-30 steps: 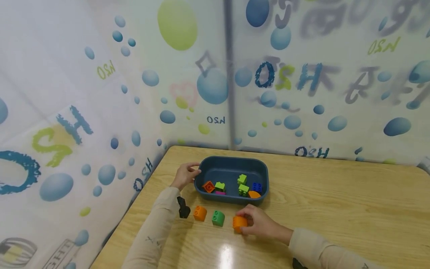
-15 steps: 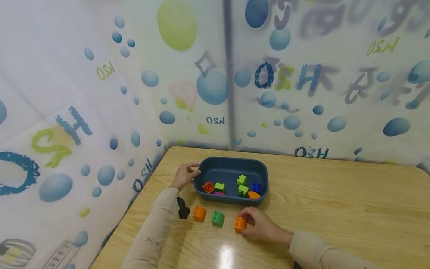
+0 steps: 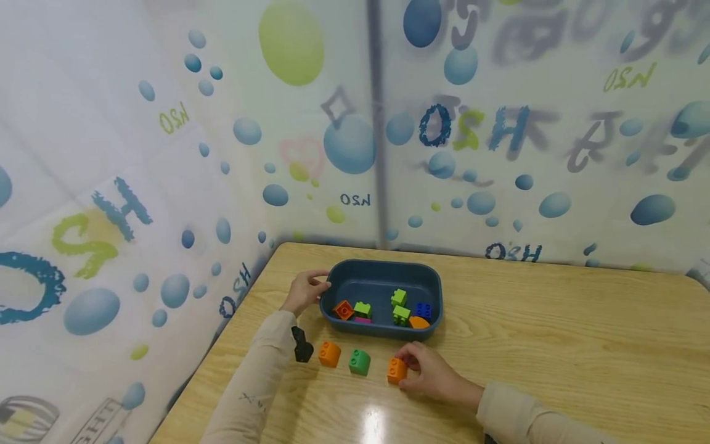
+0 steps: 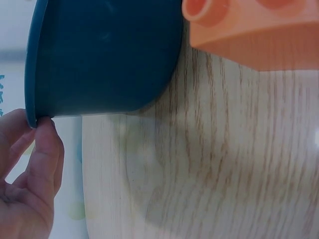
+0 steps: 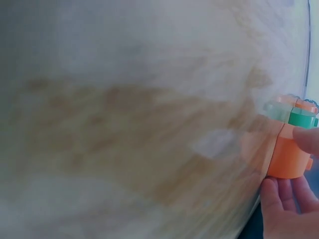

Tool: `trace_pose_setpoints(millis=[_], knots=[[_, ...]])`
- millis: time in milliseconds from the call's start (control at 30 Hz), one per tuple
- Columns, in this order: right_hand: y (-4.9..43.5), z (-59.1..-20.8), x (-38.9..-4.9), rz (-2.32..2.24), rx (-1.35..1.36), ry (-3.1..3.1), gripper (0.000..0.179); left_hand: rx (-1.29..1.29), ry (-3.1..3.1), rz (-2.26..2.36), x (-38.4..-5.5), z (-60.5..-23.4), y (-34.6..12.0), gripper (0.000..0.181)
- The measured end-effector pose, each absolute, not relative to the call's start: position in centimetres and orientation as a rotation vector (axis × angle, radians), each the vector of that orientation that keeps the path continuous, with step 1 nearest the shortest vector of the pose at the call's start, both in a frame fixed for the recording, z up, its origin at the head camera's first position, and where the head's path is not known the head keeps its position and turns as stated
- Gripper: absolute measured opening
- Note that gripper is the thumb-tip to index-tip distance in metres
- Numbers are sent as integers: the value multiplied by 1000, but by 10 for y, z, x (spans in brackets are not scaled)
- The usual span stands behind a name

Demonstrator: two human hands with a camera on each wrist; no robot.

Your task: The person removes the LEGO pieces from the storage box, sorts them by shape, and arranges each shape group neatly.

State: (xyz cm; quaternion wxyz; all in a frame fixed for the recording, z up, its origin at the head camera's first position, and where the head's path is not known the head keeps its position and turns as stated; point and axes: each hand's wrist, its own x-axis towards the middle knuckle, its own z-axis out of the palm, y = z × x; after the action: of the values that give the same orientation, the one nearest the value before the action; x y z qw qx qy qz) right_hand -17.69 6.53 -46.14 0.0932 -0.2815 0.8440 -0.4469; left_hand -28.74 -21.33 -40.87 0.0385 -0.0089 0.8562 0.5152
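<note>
My left hand [image 3: 304, 291] pinches the left rim of a dark blue plastic tray [image 3: 383, 266]; thumb and fingers [image 4: 44, 159] meet at that rim in the left wrist view. Nearer me, three building blocks stand in a row on the table: an orange block [image 3: 330, 354] at left, a green block [image 3: 359, 362] in the middle and another orange block [image 3: 396, 370] at right. My right hand [image 3: 435, 372] holds the right-hand orange block between thumb and fingers, its studs showing. The right wrist view shows this orange block [image 5: 289, 154] standing on the tabletop.
Inside the tray lie green blocks [image 3: 402, 315], a red-orange block [image 3: 344, 310], a blue block [image 3: 423, 309], an orange curved piece [image 3: 419, 322] and a magenta piece [image 3: 363, 320]. A black strap piece [image 3: 302, 345] is by my left sleeve. Printed curtains border the wooden table [image 3: 554, 333].
My right hand has shifted slightly right with its orange block, and its fingers uncover more of the block's studded face. The left hand and tray stay put.
</note>
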Motion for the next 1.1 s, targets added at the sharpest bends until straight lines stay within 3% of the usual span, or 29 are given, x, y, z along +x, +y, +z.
trace_pose_setpoints(millis=[1100], knots=[[63, -462, -175, -1330, -836, 2538, 35, -4, 2635, 1567, -288, -410, -214, 36]])
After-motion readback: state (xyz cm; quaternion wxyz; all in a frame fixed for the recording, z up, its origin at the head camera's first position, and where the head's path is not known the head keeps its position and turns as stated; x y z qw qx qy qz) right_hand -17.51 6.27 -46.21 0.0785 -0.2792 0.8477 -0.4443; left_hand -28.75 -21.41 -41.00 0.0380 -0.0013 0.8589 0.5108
